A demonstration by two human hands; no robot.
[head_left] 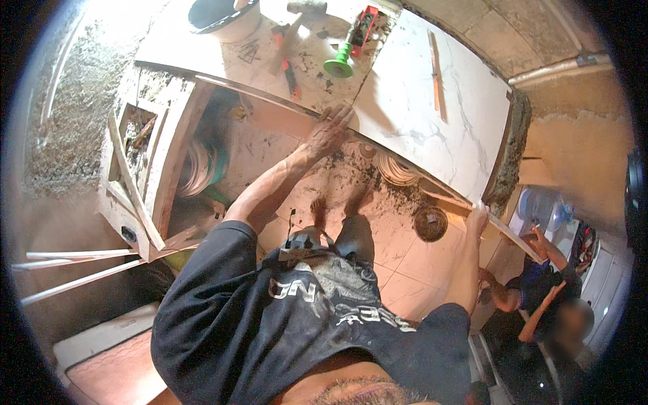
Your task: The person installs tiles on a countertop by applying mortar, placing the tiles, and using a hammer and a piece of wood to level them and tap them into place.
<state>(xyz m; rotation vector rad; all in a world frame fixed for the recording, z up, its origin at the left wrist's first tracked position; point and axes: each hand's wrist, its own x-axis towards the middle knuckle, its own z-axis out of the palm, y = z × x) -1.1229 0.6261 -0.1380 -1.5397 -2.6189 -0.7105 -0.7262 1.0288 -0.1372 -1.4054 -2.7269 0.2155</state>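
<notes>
My left hand [329, 129] lies with its fingers stretched over the front edge of a counter, beside the seam where a white marbled tile [425, 74] begins. My right hand [477, 219] is closed at the tile's near right corner, around a long narrow strip [516, 243] that runs along the front edge and sticks out past the corner. A thin orange-brown stick [435, 77] rests on the tile. Left of the tile stands a green tool with a round base [339, 64], next to a red-framed tool [365, 30].
A bucket [226, 23], a mallet [307, 7] and a red-and-black tool [291, 77] are on the counter. Cable coils [398, 169] and a round dark container [430, 223] sit below it. Wooden battens [135, 182] lean at left. Another person [533, 290] is at right.
</notes>
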